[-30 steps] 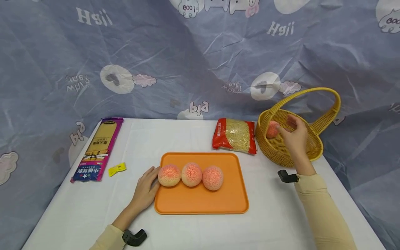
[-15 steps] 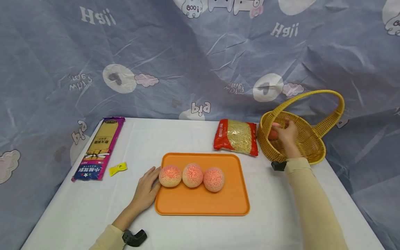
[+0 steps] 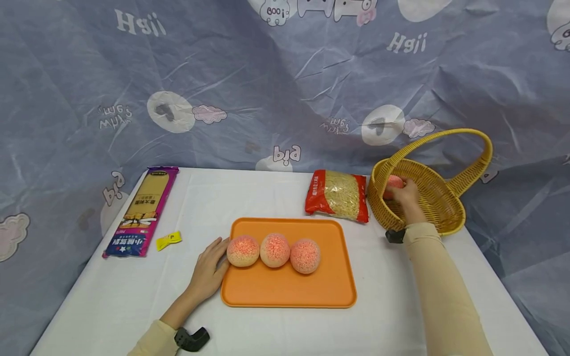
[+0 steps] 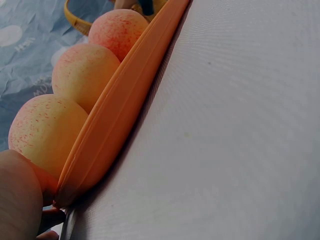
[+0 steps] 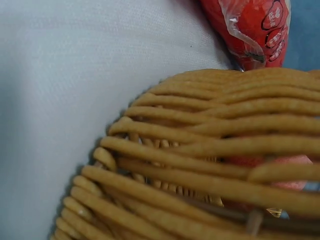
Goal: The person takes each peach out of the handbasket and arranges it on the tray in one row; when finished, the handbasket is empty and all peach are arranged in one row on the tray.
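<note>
My right hand [image 3: 407, 194] reaches inside the yellow wicker basket [image 3: 447, 198] and grips a pink peach [image 3: 394, 182] near its left wall. Part of that peach is covered by the fingers; in the right wrist view the basket's weave [image 5: 200, 145] blocks most of it. Along the left edge of the orange tray [image 3: 289, 291] rests my left hand [image 3: 209, 269], its fingers extended and touching the rim. Three speckled peaches lie on the tray in a row: a left one [image 3: 242, 251], a middle one [image 3: 274, 250] and a right one [image 3: 305, 256].
A red bag of pasta [image 3: 337, 196] lies just left of the basket. Toward the left table edge are a long purple spaghetti packet [image 3: 141, 212] and a small yellow wrapped candy [image 3: 168, 241]. The basket's tall handle [image 3: 445, 133] arches over its opening. Behind hangs a grey-blue printed cloth [image 3: 249, 89].
My right hand has gone lower and left into the basket and closed round the peach, which is now slightly raised. The left hand stays at the tray's edge. The view shifted slightly.
</note>
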Motion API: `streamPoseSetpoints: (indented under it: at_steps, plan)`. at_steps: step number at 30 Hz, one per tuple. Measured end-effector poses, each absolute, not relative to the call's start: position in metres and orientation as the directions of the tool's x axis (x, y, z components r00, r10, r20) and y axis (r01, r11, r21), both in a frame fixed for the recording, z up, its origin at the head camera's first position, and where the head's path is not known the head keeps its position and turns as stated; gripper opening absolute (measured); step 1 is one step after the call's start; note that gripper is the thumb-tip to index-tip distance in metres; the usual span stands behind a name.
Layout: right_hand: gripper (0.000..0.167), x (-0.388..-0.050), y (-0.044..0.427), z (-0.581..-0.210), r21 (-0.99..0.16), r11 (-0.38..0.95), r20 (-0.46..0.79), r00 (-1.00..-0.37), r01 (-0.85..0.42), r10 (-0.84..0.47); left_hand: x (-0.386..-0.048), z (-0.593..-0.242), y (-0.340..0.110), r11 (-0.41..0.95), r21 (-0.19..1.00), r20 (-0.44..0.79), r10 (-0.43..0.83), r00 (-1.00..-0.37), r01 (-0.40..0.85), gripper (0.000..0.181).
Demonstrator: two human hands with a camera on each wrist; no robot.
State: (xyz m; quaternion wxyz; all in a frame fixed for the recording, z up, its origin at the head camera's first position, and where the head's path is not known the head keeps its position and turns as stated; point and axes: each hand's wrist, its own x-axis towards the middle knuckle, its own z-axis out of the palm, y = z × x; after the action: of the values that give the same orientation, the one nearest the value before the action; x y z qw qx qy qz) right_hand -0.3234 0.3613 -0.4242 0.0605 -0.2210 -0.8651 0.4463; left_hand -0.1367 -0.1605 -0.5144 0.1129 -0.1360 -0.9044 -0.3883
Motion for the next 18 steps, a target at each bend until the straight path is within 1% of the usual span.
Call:
streamPoseSetpoints:
  at_steps: [5, 11, 14, 18]
  plan:
    - [0.073, -0.322, 0.361, -0.423, -0.791, 0.515, -0.084, -0.893, 0.329, 0.441, -0.136, -0.515, -0.161, 0.662, 0.672, 0.309, 0.159, -0.938, 0.333, 0.045]
    - [0.079, -0.312, 0.362, -0.415, -0.827, 0.492, -0.034, -0.897, 0.273, 0.440, -0.136, -0.515, -0.160, 0.661, 0.673, 0.306, 0.162, -0.938, 0.333, 0.045]
    - [0.079, -0.300, 0.363, -0.410, -0.841, 0.485, -0.002, -0.897, 0.241, 0.443, -0.136, -0.515, -0.160, 0.664, 0.672, 0.300, 0.160, -0.940, 0.328, 0.045]
    - [0.077, -0.275, 0.361, -0.400, -0.844, 0.490, 0.024, -0.899, 0.215, 0.437, -0.137, -0.515, -0.161, 0.664, 0.674, 0.298, 0.157, -0.942, 0.324, 0.045]
